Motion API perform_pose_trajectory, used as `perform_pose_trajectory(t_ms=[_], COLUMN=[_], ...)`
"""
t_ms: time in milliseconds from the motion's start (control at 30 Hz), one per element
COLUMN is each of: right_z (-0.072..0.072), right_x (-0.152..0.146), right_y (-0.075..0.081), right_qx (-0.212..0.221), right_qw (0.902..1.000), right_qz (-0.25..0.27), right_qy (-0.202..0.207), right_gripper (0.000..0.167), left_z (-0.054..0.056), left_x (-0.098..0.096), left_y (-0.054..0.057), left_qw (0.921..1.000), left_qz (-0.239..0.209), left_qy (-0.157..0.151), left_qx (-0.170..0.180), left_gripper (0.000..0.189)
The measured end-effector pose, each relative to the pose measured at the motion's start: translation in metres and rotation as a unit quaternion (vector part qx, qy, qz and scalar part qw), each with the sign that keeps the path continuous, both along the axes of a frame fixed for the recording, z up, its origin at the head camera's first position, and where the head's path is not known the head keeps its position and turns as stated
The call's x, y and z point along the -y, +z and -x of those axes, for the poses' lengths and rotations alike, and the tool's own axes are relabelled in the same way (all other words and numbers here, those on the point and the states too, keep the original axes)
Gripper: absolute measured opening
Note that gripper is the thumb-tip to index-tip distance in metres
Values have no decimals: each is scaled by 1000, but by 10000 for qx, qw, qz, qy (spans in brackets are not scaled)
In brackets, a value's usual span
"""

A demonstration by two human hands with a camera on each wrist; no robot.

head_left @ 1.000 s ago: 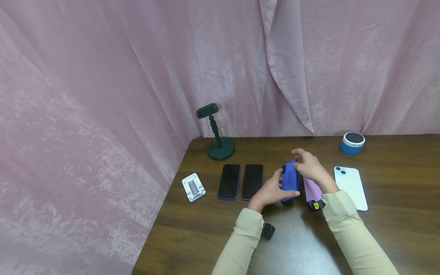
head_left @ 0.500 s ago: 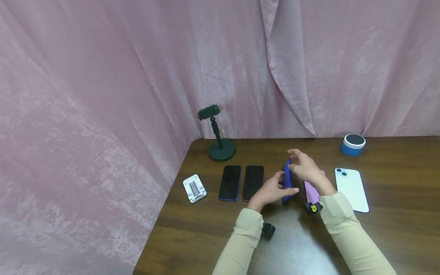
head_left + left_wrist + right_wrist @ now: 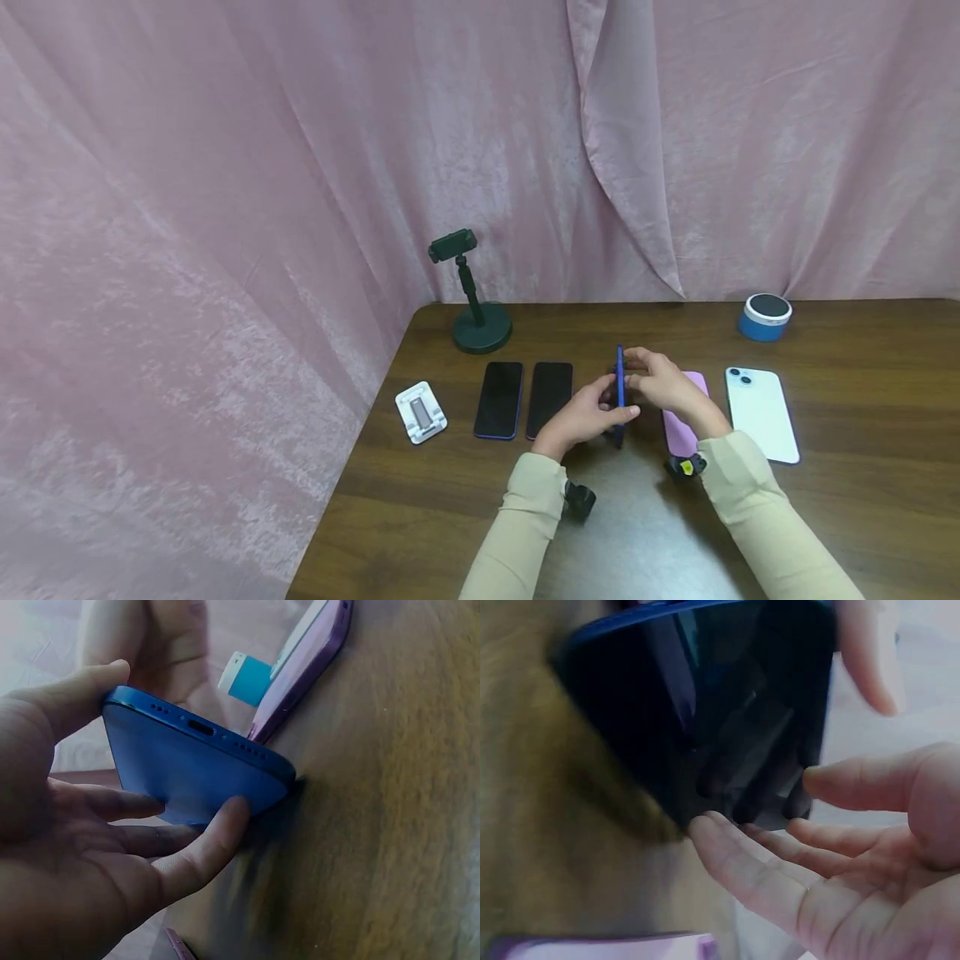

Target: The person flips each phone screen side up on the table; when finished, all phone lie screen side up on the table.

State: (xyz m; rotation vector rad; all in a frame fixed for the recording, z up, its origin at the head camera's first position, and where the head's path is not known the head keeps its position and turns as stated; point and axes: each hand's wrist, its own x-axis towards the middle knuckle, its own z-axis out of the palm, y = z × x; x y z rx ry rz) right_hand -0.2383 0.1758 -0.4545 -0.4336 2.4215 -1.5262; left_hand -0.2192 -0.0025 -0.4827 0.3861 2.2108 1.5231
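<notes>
A blue smartphone [image 3: 620, 385] is tilted up on its long edge over the wooden table, seen nearly edge-on in the head view. My left hand [image 3: 581, 419] grips it at the near end. In the left wrist view its thumb lies at the upper edge and its fingers against the blue back, below the charging port [image 3: 201, 727]. My right hand [image 3: 667, 387] is on the other side. The right wrist view shows its extended fingers [image 3: 742, 862] touching the dark screen [image 3: 727, 712] near the far end, thumb tip at the edge.
Two dark-screened phones [image 3: 498, 400] lie left of the hands, beside a white folding stand [image 3: 422, 412]. A purple phone [image 3: 681, 433] and a white phone [image 3: 763, 415] lie at right. A green phone stand [image 3: 482, 327] and a blue-white cylinder [image 3: 765, 317] stand near the back.
The blue phone has turned from showing its back to standing edge-on, and has shifted slightly left. My right hand has moved left and nearer with it; the left hand keeps its grip.
</notes>
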Motion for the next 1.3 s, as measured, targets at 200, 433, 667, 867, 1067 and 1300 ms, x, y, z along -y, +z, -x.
perform_pose_trajectory(t_ms=[200, 433, 667, 867, 1067, 1300], right_z=[-2, -2, -1, -1, -3, -2], right_x=[0, 12, 12, 12, 14, 18], right_y=[-10, -11, -16, -19, -19, -19], right_qx=[379, 446, 109, -128, -124, -497], right_qw=[9990, 9989, 9991, 9972, 9947, 9866], right_qz=[203, 98, -375, -706, -977, -1510], right_qy=[111, 67, -164, -206, -295, -362], right_gripper=[50, 52, 53, 58, 61, 64], left_z=[3, 4, 4, 2, 3, 5], left_x=[4, 16, 16, 12, 11, 15], left_y=[-2, 4, 6, 7, 5, 8], left_qw=[9976, 9972, 9983, 9966, 9974, 9936], left_qz=[-603, -643, -552, -500, -201, 624], left_qy=[-348, -297, 136, 629, 694, 899], left_qx=[43, -257, -105, 209, 67, -266], left_gripper=[69, 66, 69, 68, 60, 42])
